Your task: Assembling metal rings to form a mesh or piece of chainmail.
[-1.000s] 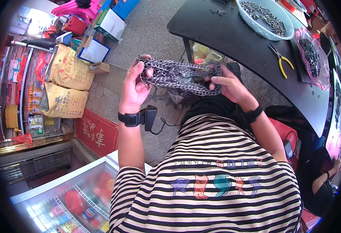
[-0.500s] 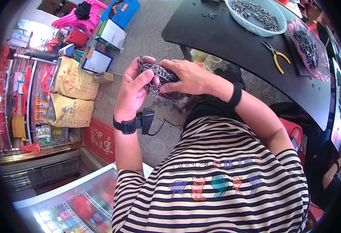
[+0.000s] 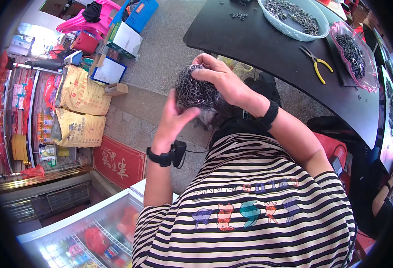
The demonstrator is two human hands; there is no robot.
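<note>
A dark metal chain, wound into a rounded ball (image 3: 196, 91), is held up in front of my body between both hands. My left hand (image 3: 173, 121) cups it from below and the left, thumb pressed along its lower side. From the upper right my right hand (image 3: 225, 82) grips it, with thumb and fingers bent over the top. Some of the fingertips are hidden behind the ball. Black bands sit on both wrists, and a small black device is on the left one.
On the dark table (image 3: 250, 40) at the right lie yellow-handled pliers (image 3: 315, 59), a clear bowl (image 3: 290, 35) of metal links and a pink-edged dish (image 3: 370, 82) of darker links. Yellow sacks (image 3: 82, 91) and a glass-topped freezer (image 3: 71, 223) stand left. Another person's arm (image 3: 382, 196) shows far right.
The chain ball has been turned in my hands. My left hand has gone from its upper left to below it, and my right hand has shifted up and right over the top.
</note>
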